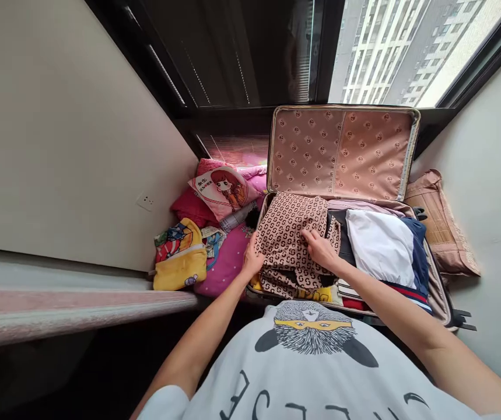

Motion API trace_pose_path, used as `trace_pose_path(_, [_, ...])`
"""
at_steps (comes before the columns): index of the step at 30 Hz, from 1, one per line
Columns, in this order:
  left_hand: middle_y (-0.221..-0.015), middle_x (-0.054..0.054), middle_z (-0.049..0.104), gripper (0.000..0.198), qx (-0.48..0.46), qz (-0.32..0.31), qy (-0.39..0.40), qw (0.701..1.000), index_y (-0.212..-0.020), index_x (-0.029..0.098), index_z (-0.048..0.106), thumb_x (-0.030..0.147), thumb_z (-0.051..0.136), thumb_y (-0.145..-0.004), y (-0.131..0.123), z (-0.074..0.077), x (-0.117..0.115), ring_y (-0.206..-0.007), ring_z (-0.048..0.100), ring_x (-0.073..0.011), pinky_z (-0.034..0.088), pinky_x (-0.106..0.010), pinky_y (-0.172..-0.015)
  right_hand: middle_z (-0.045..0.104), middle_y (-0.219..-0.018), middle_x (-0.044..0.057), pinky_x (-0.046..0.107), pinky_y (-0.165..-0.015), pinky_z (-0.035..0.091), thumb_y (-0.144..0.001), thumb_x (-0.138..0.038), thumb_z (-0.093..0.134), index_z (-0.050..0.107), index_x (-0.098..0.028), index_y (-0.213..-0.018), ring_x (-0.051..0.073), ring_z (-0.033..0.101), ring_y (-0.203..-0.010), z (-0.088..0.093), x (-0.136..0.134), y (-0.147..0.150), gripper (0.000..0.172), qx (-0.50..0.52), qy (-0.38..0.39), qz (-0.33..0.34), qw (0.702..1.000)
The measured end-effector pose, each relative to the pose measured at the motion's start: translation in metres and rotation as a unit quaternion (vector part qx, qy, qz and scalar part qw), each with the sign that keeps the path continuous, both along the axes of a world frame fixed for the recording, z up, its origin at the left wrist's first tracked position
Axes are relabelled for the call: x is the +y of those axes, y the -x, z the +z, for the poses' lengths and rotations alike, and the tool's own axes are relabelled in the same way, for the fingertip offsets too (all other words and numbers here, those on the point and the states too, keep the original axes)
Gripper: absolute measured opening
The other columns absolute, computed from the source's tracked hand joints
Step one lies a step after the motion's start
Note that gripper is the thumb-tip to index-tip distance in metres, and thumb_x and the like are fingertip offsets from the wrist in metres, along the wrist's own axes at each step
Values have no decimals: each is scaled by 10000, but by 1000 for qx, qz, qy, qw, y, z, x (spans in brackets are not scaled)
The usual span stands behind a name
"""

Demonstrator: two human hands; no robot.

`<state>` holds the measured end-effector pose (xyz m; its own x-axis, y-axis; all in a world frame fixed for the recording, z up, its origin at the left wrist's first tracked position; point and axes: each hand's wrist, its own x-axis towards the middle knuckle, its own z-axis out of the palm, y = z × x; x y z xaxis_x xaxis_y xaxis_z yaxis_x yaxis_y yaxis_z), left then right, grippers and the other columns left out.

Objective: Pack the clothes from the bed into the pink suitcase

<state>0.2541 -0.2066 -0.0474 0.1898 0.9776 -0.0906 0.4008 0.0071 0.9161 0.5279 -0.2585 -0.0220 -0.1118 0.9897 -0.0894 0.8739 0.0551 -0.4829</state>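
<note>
A beige garment (291, 227) with a dark repeating pattern lies in the left part of an open suitcase (440, 291). My left hand (253, 258) is at the garment's left edge, closed on the cloth beside the suitcase rim; some of its fingers are hidden. On the garment's right side, my right hand (321, 249) pinches the fabric with curled fingers. To the right of that hand lie a folded white garment (381, 248) and a dark blue garment (417, 248). Yellow cloth (320, 293) shows under the patterned garment's near edge.
The suitcase's lined lid (342, 154) leans upright against the window. Left of the case are a pink cushion (226, 189) with a cartoon figure, yellow cloth items (180, 268) and purple-pink bedding (226, 262). A brown package (440, 224) stands between the case and the right wall.
</note>
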Motion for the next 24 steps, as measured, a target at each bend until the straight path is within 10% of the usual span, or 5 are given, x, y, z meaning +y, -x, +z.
trace_pose_path(5, [-1731, -203, 241, 764, 267, -79, -101, 955, -1655, 198, 396, 317, 646, -943, 38, -2, -41, -1593, 232, -439, 222, -628, -1278, 562, -1409, 200, 433, -1026, 468, -1022, -251, 469, 503, -225, -1575, 318, 559, -1237, -3, -51, -15, 555, -104, -4, 9, 995])
trace_pose_path(10, [-1792, -130, 23, 1215, 345, -311, -197, 863, -1652, 417, 375, 466, 1002, -612, 25, 12, -32, -1592, -52, -568, -14, -812, -1199, 143, -1775, 130, 704, -1192, 225, -818, -564, 811, 400, -405, -1637, 508, 104, -1587, 7, -73, -6, 930, -148, -71, 80, 983])
trace_pose_path(14, [-1794, -112, 22, 1235, 385, -416, -169, 806, -1631, 514, 338, 359, 1018, -611, -7, -23, -21, -1579, -64, -590, -39, -889, -1116, 50, -1801, 95, 770, -1177, 196, -714, -496, 902, 385, -471, -1629, 540, 61, -1599, -37, -68, -5, 1050, -182, -13, 132, 974])
trace_pose_path(19, [-1792, -133, 4, 1162, 357, -439, -175, 806, -1643, 501, 291, 380, 959, -700, -14, -69, -30, -1586, -56, -577, 1, -917, -1088, 20, -1800, 49, 751, -1216, 154, -776, -397, 831, 375, -505, -1621, 505, 87, -1615, -95, -77, -16, 966, -214, -41, 115, 969])
trace_pose_path(24, [-1801, -75, 15, 1002, 291, -429, -217, 827, -1625, 428, 423, 429, 886, -736, -9, -57, -30, -1603, -39, -541, 87, -822, -1177, -92, -1791, 53, 762, -1204, 179, -846, -410, 732, 40, -530, -1669, 518, 112, -1606, -93, -81, -17, 1082, -216, -109, 118, 963])
